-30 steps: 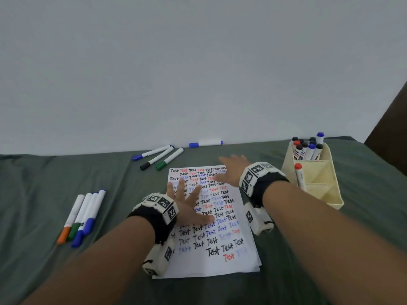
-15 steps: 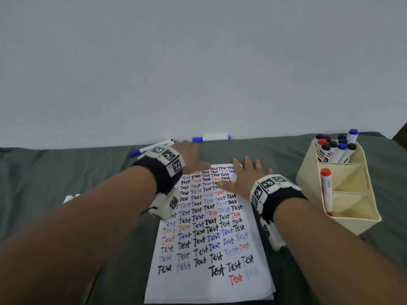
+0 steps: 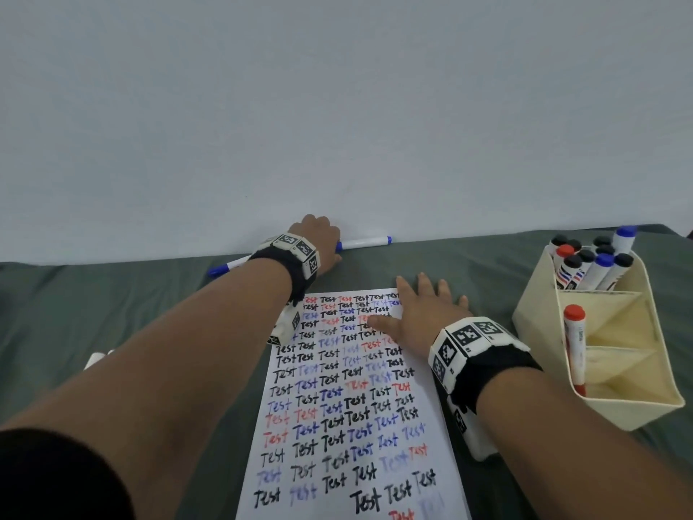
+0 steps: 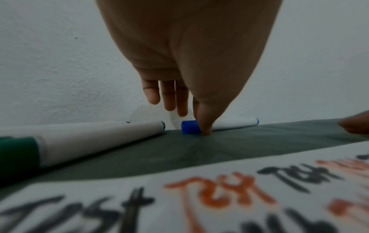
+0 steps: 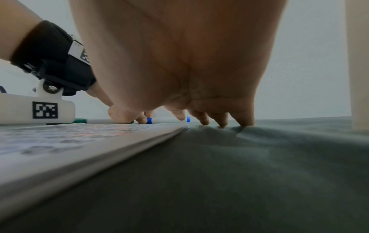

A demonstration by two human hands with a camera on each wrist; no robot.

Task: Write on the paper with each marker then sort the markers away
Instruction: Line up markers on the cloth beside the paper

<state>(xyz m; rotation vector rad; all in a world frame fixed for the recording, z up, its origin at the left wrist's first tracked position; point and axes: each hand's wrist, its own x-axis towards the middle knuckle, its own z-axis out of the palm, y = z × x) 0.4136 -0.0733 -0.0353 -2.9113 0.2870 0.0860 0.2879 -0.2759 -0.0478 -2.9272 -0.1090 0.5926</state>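
Note:
A blue-capped white marker (image 3: 363, 242) lies along the wall at the table's far edge. My left hand (image 3: 324, 238) reaches over its capped end. In the left wrist view the thumb (image 4: 205, 126) stands against the marker (image 4: 233, 123) beside its blue cap, while the fingers (image 4: 169, 100) hang straight just above its far side. My right hand (image 3: 422, 307) lies flat with spread fingers on the top right corner of the paper (image 3: 356, 407), which is covered in "Test" in black, blue and red.
A cream organizer (image 3: 543, 320) stands at the right, with several capped markers in its back compartment and a red marker (image 3: 575, 343) in the middle one. A green marker (image 4: 89, 138) and another blue marker (image 3: 225, 269) lie left of my left hand, on green cloth.
My left hand has left the paper and moved forward to the blue marker by the wall. My right hand has stayed flat on the paper's top right corner.

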